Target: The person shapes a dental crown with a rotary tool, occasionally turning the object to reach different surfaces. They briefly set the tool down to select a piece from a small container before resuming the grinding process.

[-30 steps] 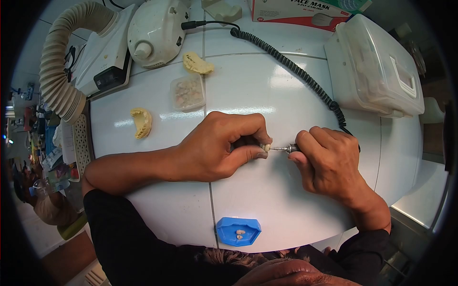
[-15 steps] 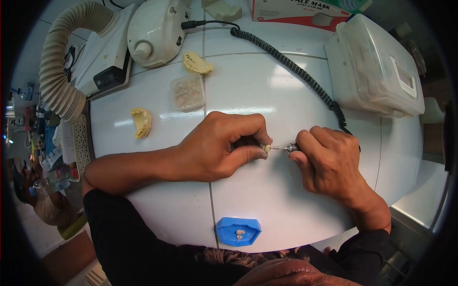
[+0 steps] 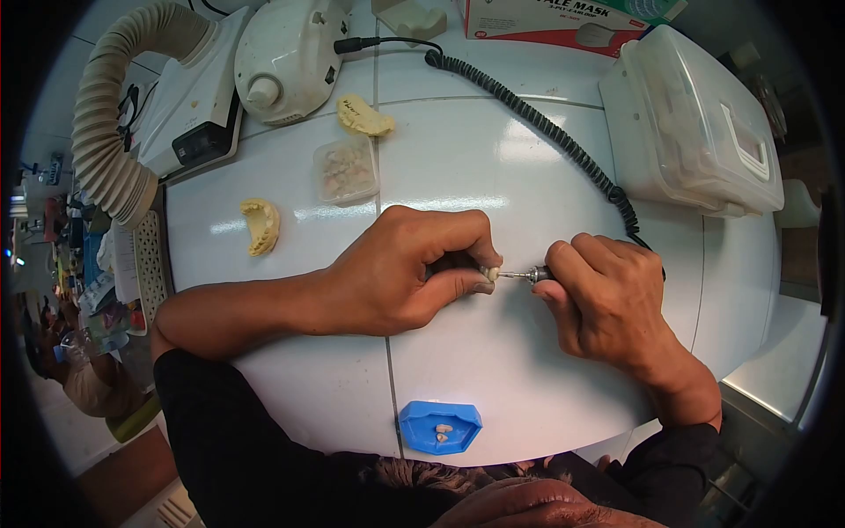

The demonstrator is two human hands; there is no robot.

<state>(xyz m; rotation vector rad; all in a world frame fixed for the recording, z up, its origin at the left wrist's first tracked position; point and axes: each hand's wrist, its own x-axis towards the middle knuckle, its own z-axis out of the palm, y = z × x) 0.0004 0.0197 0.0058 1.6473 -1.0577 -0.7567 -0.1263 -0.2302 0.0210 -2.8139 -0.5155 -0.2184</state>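
Between the thumb and fingers of my left hand (image 3: 409, 273) is pinched a small pale artificial tooth (image 3: 492, 274), partly hidden by the fingertips. My right hand (image 3: 607, 295) is wrapped round a dental handpiece (image 3: 539, 274), whose thin metal bur (image 3: 514, 275) points left and meets the tooth. From the handpiece a black coiled cord (image 3: 537, 123) runs up to a white control unit (image 3: 286, 66). Nearer my body lies a blue tray (image 3: 415, 443) with a few small tooth-coloured pieces in it.
Beyond my left hand are a clear box of small teeth (image 3: 372, 176) and two yellowish dental casts, one upper (image 3: 363, 117) and one nearer (image 3: 261, 227). A ribbed hose (image 3: 97, 114) arches at left. A plastic case (image 3: 695, 123) and a mask box (image 3: 546, 26) stand at back right.
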